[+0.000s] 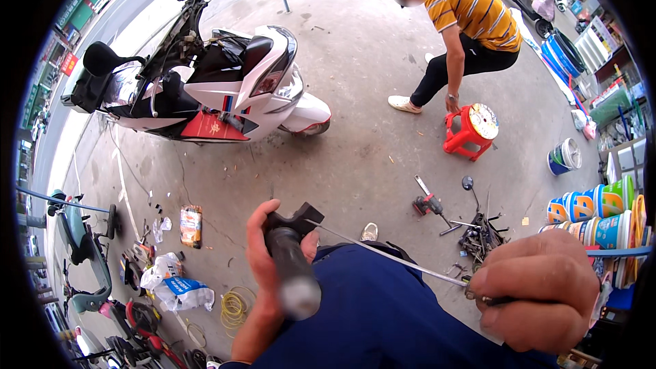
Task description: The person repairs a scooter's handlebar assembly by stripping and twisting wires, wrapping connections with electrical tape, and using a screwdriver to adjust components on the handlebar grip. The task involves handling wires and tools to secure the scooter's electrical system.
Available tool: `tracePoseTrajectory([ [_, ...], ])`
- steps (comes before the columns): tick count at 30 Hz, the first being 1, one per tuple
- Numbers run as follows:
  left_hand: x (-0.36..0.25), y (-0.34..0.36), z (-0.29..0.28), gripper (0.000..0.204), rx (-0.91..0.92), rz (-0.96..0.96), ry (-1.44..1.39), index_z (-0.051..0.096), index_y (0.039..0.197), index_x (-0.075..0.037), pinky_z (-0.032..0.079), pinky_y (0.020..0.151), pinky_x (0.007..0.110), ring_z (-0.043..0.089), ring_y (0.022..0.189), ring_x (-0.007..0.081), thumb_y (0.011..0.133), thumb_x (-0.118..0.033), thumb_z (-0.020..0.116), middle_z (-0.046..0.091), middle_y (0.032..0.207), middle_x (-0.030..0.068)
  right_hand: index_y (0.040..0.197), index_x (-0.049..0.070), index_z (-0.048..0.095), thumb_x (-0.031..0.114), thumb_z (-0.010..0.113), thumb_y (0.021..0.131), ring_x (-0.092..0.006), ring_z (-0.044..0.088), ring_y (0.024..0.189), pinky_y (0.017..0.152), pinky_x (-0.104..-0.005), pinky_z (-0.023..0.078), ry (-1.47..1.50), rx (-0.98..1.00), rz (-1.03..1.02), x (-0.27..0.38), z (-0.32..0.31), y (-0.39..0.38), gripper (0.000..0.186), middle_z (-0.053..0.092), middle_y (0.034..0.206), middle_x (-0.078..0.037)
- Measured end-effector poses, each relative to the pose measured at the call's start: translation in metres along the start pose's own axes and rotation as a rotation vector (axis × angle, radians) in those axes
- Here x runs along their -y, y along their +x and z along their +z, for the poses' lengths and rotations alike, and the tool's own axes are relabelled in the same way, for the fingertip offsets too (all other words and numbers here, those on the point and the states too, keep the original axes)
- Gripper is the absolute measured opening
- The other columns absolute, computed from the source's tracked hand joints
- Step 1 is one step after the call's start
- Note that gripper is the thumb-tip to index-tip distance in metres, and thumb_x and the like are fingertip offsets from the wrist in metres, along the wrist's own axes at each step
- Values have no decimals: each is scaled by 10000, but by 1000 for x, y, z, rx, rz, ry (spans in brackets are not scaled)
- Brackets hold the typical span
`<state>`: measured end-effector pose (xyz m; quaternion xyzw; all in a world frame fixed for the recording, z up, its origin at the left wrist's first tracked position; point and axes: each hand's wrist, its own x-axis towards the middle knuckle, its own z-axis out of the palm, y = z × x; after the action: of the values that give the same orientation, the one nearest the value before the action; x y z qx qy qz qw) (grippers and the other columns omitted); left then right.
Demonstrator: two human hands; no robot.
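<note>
"Control cable [396, 256], thin and pale: which step is shown?"

"Apparently, stretching it out from the black handle grip [285, 253]; the next move seems to call for steady tension and a firm pinch."

"And its position relative to the fingers?"

"Suspended before the navy clothing [372, 301], it spans both hands: the left hand [261, 260] has fingers curled around the grip; the right hand [543, 287] has fingers pinched together on the cable's far end."

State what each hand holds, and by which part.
The left hand holds a black cylindrical handle by its body, near its angular end. The right hand pinches a thin silver cable at its right end; the exact contact is hidden.
</note>
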<state>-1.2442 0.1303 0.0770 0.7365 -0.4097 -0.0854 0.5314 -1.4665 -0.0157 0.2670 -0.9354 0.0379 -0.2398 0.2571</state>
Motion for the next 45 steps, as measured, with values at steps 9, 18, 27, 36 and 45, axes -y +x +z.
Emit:
tracePoseTrajectory([
  [9, 4, -1, 8, 621, -26, 36, 37, 521, 1201, -32, 479, 778, 301, 576, 844, 208, 660, -111, 816, 574, 1000, 106, 948, 43, 612, 158, 717, 742, -270, 649, 646, 496, -326, 507, -42, 113, -12, 14, -12, 14, 259, 618, 881, -196],
  [18, 11, 1, 9, 630, -55, 74, 35, 525, 1193, -31, 490, 763, 308, 597, 830, 215, 646, -106, 828, 590, 996, 112, 966, 60, 561, 256, 771, 761, -206, 577, 539, 465, -322, 420, -271, 60, 26, 9, 8, 6, 353, 596, 747, -95],
  [27, 12, 3, 7, 634, -47, 125, 65, 528, 1197, -35, 492, 754, 304, 595, 811, 211, 646, -108, 833, 595, 985, 105, 884, 68, 558, 307, 775, 694, -176, 520, 498, 399, -302, 343, -412, 92, 64, 16, 2, 16, 374, 532, 672, -57],
  [36, 15, 2, 7, 616, -19, 78, -9, 523, 1190, -29, 480, 761, 292, 575, 816, 190, 657, -93, 826, 589, 978, 97, 852, 118, 583, 222, 761, 593, -174, 459, 460, 429, -315, 333, -331, 195, 122, 6, 1, 9, 331, 522, 705, -77],
  [45, 8, 4, 8, 607, 46, 13, -38, 505, 1196, -20, 463, 756, 273, 543, 824, 159, 671, -71, 807, 557, 964, 75, 842, 58, 550, 249, 799, 623, -195, 459, 483, 520, -363, 404, -419, 70, 43, 5, 1, 15, 382, 484, 581, -45],
])
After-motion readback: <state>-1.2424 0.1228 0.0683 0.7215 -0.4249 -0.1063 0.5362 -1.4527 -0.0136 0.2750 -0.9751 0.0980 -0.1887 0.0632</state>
